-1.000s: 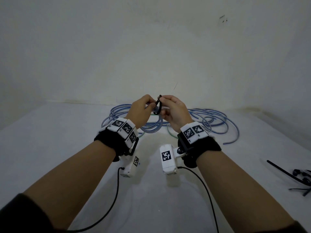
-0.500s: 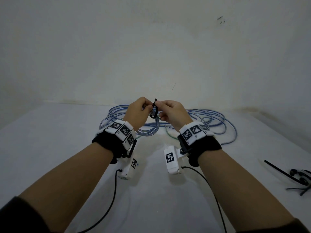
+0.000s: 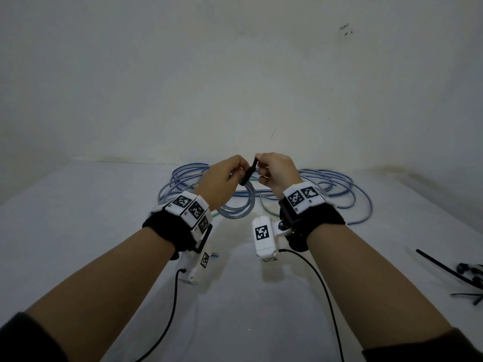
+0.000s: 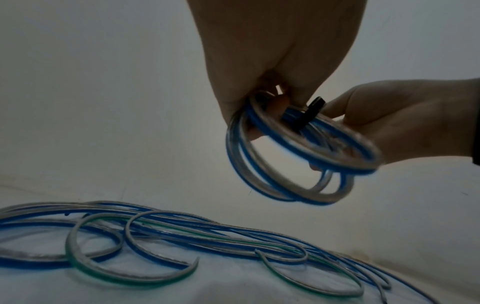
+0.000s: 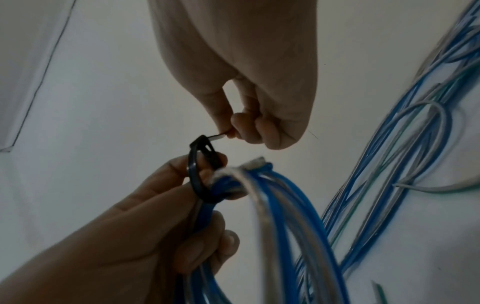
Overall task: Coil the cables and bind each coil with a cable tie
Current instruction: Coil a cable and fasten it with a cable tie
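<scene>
We're binding now: our left hand [image 5: 145,232] grips the coil [image 4: 298,164], our right hand [image 5: 249,98] pinches the cable tie [image 5: 200,174] tail. Next, we judge, a firm pull cinches the loose loop.

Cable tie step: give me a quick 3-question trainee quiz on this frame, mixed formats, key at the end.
1. True or false: the black cable tie is already looped around the held coil.
2. Which hand pinches the tie's free tail? A) left hand B) right hand C) neither
3. Fill in: the spare cable ties lie on the white table to the person's ____.

Key
1. True; it forms a loose loop around the bundle, not cinched tight.
2. B; the left hand grips the coil beside the loop.
3. Right, apart from the loose cables lying at the back.
</scene>
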Action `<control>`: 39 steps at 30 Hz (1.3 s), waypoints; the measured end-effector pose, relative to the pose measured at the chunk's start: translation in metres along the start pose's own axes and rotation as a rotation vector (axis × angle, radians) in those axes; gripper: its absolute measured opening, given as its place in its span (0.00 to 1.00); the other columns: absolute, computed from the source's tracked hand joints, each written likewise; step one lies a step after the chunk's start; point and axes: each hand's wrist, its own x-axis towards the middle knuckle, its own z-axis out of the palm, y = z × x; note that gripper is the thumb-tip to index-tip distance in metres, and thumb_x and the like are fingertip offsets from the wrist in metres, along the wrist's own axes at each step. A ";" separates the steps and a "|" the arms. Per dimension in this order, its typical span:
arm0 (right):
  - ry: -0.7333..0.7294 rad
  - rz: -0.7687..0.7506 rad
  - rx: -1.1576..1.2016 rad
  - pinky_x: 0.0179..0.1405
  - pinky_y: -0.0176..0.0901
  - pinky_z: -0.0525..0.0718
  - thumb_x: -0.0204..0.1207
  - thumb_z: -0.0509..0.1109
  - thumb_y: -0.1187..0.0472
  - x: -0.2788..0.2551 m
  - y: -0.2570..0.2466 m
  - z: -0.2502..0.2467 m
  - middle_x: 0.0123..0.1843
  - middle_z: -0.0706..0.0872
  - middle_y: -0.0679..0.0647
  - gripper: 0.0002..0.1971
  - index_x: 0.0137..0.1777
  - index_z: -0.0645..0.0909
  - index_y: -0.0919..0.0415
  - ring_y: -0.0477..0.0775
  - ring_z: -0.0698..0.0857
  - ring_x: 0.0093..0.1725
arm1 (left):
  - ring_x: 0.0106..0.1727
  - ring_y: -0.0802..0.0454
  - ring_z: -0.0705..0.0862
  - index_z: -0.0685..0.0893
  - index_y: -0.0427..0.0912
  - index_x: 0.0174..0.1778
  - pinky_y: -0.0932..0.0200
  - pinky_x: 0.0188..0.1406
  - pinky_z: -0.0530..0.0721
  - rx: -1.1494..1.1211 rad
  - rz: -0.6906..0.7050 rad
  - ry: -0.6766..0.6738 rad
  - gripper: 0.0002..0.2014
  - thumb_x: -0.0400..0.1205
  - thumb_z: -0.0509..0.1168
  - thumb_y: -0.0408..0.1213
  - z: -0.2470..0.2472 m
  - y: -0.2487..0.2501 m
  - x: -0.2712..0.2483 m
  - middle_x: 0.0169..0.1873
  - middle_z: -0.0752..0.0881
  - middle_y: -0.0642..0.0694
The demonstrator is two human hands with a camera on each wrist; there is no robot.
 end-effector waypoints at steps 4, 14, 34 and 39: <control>0.090 0.015 -0.025 0.24 0.40 0.63 0.81 0.62 0.67 0.003 0.000 0.002 0.29 0.70 0.55 0.13 0.34 0.72 0.63 0.48 0.67 0.24 | 0.43 0.44 0.84 0.79 0.44 0.46 0.50 0.47 0.81 -0.051 0.021 -0.009 0.09 0.84 0.56 0.28 0.002 0.002 -0.003 0.37 0.86 0.46; -0.068 0.020 -0.148 0.26 0.39 0.68 0.81 0.66 0.63 -0.005 0.003 0.003 0.32 0.77 0.54 0.11 0.36 0.76 0.61 0.47 0.71 0.26 | 0.38 0.54 0.76 0.79 0.35 0.46 0.63 0.38 0.69 0.008 0.054 0.035 0.09 0.86 0.55 0.33 0.007 -0.005 0.000 0.36 0.80 0.50; -0.084 0.052 -0.236 0.22 0.36 0.68 0.78 0.68 0.64 -0.007 0.006 0.005 0.29 0.77 0.58 0.11 0.33 0.78 0.64 0.51 0.74 0.25 | 0.49 0.45 0.79 0.77 0.33 0.52 0.55 0.49 0.75 0.039 -0.003 -0.010 0.09 0.86 0.55 0.35 0.002 -0.004 0.000 0.48 0.81 0.39; -0.011 0.063 -0.273 0.24 0.41 0.70 0.76 0.65 0.69 -0.005 0.007 0.012 0.29 0.75 0.59 0.07 0.36 0.77 0.66 0.54 0.74 0.28 | 0.46 0.52 0.76 0.76 0.36 0.54 0.72 0.38 0.69 0.116 0.075 -0.058 0.07 0.85 0.58 0.34 0.001 -0.003 -0.006 0.47 0.78 0.46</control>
